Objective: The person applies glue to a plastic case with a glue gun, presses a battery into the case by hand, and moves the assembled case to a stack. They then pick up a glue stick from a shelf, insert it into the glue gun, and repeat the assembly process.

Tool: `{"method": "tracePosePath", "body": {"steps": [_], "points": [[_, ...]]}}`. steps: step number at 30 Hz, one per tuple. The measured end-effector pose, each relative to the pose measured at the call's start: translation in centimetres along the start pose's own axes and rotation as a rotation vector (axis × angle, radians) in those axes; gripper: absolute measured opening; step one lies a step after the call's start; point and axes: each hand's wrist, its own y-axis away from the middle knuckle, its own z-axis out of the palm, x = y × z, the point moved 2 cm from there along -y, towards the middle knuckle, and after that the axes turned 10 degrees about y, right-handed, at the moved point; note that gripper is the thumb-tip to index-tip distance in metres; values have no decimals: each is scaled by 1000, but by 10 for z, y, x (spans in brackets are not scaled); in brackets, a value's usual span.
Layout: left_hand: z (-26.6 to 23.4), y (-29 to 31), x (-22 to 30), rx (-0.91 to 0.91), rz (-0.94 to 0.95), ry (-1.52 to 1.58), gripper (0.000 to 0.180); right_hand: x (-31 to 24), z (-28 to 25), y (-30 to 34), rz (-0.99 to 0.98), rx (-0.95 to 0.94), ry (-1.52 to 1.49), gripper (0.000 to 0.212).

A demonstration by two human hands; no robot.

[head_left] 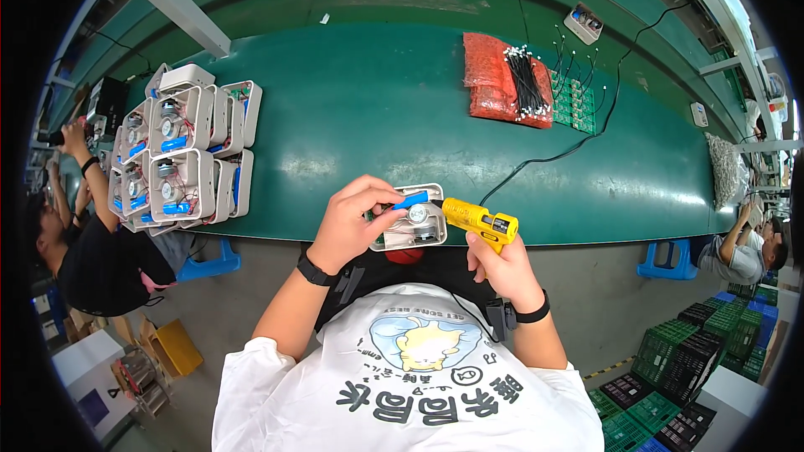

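Here our left fingers (378, 197) pinch a blue cell (411, 200) at a white case (444, 233) by the table's (335, 117) near edge. Our right fingers (481, 249) grip a labelled yellow glue gun (469, 216); lettering (431, 406) crosses our shirt (276, 402).

My left hand (356, 216) covers the left end of the blue cell (412, 200) and a part of the white housing (435, 233), so these places I cannot see. The handle of the yellow glue gun (477, 218) is mostly hidden in my right hand (501, 269). Whether its dark nozzle (436, 202) touches the cell is too small to tell. The stacked housings (206, 174) partly hide one another. The lower edge cuts my white shirt (402, 435). What the co-worker (739, 258) at right holds stays unclear to me.
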Motion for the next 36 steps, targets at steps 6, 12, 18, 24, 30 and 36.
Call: {"method": "tracePosePath", "body": {"steps": [6, 12, 18, 24, 30, 36], "points": [[0, 2, 11, -4, -24, -276, 13, 3, -1, -2, -34, 13, -86, 31], [2, -8, 20, 24, 53, -494, 8, 6, 0, -9, -63, -11, -80, 35], [-6, -19, 13, 116, -159, -265, 13, -3, 2, -18, -84, -17, -69, 37], [-14, -24, -3, -18, -277, -150, 19, -10, -3, -19, -22, -46, 19, 34], [-11, -12, -20, -3, -193, -113, 24, -22, 1, -6, -49, 26, 118, 31], [-11, -4, -16, 72, -118, -143, 35, -17, -2, -1, -59, 41, 35, 30]]}}
